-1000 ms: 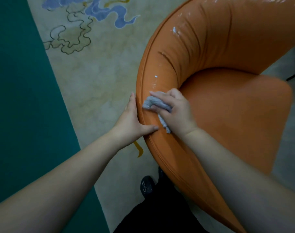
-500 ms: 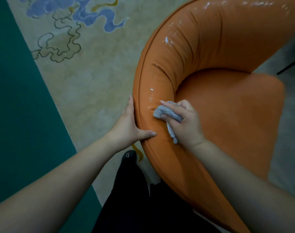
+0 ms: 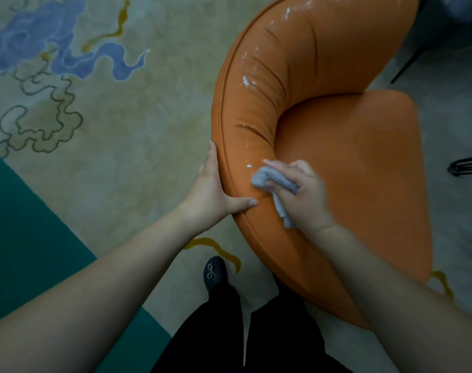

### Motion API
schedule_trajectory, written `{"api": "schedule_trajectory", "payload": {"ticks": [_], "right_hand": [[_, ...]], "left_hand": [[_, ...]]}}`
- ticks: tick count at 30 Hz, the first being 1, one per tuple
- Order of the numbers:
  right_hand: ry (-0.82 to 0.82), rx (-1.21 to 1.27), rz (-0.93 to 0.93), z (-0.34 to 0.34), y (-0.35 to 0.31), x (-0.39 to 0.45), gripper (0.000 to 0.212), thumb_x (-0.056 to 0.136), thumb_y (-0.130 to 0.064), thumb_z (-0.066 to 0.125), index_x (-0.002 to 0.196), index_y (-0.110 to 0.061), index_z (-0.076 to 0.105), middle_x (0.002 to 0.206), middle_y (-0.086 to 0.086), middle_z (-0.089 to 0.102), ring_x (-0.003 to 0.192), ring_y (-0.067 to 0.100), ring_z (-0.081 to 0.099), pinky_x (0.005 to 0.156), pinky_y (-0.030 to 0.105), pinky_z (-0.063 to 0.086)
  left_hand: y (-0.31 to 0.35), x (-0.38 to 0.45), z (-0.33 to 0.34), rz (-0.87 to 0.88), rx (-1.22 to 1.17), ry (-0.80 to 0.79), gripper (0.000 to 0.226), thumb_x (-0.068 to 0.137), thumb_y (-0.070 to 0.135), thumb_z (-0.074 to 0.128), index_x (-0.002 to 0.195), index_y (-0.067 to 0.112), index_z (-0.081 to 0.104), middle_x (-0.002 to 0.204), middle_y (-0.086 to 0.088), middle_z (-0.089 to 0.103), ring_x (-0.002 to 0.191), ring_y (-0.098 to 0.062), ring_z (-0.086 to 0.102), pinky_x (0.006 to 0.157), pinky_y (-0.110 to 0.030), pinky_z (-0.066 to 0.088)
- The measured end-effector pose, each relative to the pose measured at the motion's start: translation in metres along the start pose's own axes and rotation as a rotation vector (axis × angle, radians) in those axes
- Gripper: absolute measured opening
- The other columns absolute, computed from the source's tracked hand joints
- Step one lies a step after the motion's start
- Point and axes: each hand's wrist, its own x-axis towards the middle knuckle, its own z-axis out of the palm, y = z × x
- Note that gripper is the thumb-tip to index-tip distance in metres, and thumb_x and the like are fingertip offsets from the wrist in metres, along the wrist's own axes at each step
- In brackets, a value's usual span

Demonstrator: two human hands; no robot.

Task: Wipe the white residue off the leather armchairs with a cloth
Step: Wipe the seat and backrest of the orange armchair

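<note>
Left hand: my fingers lie flat, bracing the orange armchair.
Right hand: I clutch the grey cloth against its backrest.

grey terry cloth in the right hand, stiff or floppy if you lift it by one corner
Probably floppy: the grey terry cloth bunches under the right hand and a loose end droops below the palm. Likely light too. Its nubby pile should grip the orange leather armchair rather than slide.

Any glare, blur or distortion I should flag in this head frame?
Head view: dim overall; specular glare streaks on the armchair backrest mix with white residue; right hand and cloth slightly motion-blurred; wide-angle bending stretches forearms at the edges.
</note>
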Motion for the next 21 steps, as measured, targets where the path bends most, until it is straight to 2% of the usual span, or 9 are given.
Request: {"api": "schedule_trajectory", "payload": {"ticks": [3, 5, 7, 9, 11, 14, 16, 19, 21], "right_hand": [[0.149, 0.06, 0.147, -0.005, -0.004, 0.007, 0.037, 0.084, -0.015, 0.07, 0.117, -0.03, 0.066, 0.088, -0.007, 0.049, 0.081, -0.01, 0.053, 0.077, 0.001, 0.036], [0.094, 0.106, 0.083, 0.009, -0.017, 0.01, 0.038, 0.082, -0.016, 0.072, 0.115, -0.032, 0.065, 0.091, 0.0, 0.052, 0.083, -0.006, 0.054, 0.079, 0.003, 0.039], [0.021, 0.065, 0.02, 0.022, -0.024, 0.013, 0.04, 0.081, -0.014, 0.073, 0.119, -0.025, 0.066, 0.091, 0.003, 0.052, 0.084, -0.006, 0.053, 0.082, 0.005, 0.039], [0.092, 0.037, 0.123, 0.015, -0.021, 0.022, 0.038, 0.083, -0.014, 0.071, 0.12, -0.021, 0.065, 0.091, -0.002, 0.05, 0.081, -0.007, 0.051, 0.082, 0.006, 0.04], [0.206, 0.048, 0.241, 0.004, -0.013, 0.028, 0.036, 0.085, -0.015, 0.069, 0.12, -0.024, 0.066, 0.1, 0.003, 0.055, 0.084, -0.003, 0.053, 0.083, 0.004, 0.039], [0.104, 0.115, 0.103, 0.015, -0.02, 0.029, 0.038, 0.083, -0.019, 0.071, 0.119, -0.03, 0.064, 0.099, 0.006, 0.057, 0.088, -0.003, 0.056, 0.083, 0.005, 0.041], [0.01, 0.066, -0.013, 0.026, -0.02, 0.028, 0.04, 0.081, -0.016, 0.073, 0.119, -0.026, 0.065, 0.092, 0.004, 0.053, 0.086, -0.004, 0.054, 0.084, 0.009, 0.042], [0.138, 0.021, 0.135, 0.015, -0.008, 0.043, 0.037, 0.084, -0.016, 0.071, 0.12, -0.022, 0.066, 0.091, -0.002, 0.051, 0.08, 0.002, 0.053, 0.08, 0.004, 0.038], [0.215, 0.047, 0.212, 0.008, -0.003, 0.051, 0.036, 0.084, -0.018, 0.071, 0.119, -0.025, 0.067, 0.094, 0.004, 0.055, 0.08, 0.003, 0.054, 0.078, 0.001, 0.037]], "left_hand": [[-0.001, 0.004, -0.005, 0.008, 0.017, -0.037, 0.143, 0.058, 0.039, 0.089, 0.152, 0.019, -0.016, 0.16, -0.005, 0.009, 0.143, -0.023, 0.026, 0.114, -0.044, 0.032], [-0.002, 0.005, -0.006, 0.022, 0.033, -0.031, 0.142, 0.058, 0.038, 0.089, 0.152, 0.017, -0.015, 0.16, -0.007, 0.01, 0.144, -0.021, 0.023, 0.116, -0.04, 0.028], [-0.003, 0.006, -0.007, 0.035, 0.052, -0.02, 0.14, 0.058, 0.038, 0.089, 0.152, 0.016, -0.013, 0.16, -0.008, 0.009, 0.144, -0.02, 0.02, 0.117, -0.036, 0.025], [-0.002, 0.008, -0.009, 0.031, 0.055, -0.02, 0.14, 0.058, 0.039, 0.089, 0.152, 0.018, -0.012, 0.159, -0.005, 0.009, 0.142, -0.023, 0.026, 0.114, -0.041, 0.03], [-0.001, 0.014, -0.014, 0.015, 0.055, -0.019, 0.14, 0.058, 0.04, 0.089, 0.152, 0.021, -0.013, 0.159, -0.002, 0.01, 0.14, -0.024, 0.031, 0.111, -0.046, 0.036], [0.003, 0.024, -0.021, 0.03, 0.074, -0.006, 0.138, 0.058, 0.041, 0.089, 0.153, 0.019, -0.009, 0.158, -0.006, 0.014, 0.14, -0.023, 0.03, 0.112, -0.043, 0.034], [0.006, 0.03, -0.023, 0.035, 0.089, -0.007, 0.138, 0.057, 0.042, 0.088, 0.153, 0.017, -0.008, 0.158, -0.008, 0.017, 0.142, -0.021, 0.025, 0.115, -0.04, 0.03], [0.01, 0.035, -0.027, -0.003, 0.104, -0.027, 0.14, 0.056, 0.044, 0.089, 0.153, 0.019, -0.009, 0.158, -0.007, 0.016, 0.142, -0.022, 0.026, 0.114, -0.043, 0.032], [0.015, 0.037, -0.029, -0.024, 0.115, -0.037, 0.14, 0.056, 0.044, 0.089, 0.153, 0.02, -0.009, 0.158, -0.006, 0.015, 0.141, -0.023, 0.028, 0.113, -0.044, 0.033]]}}
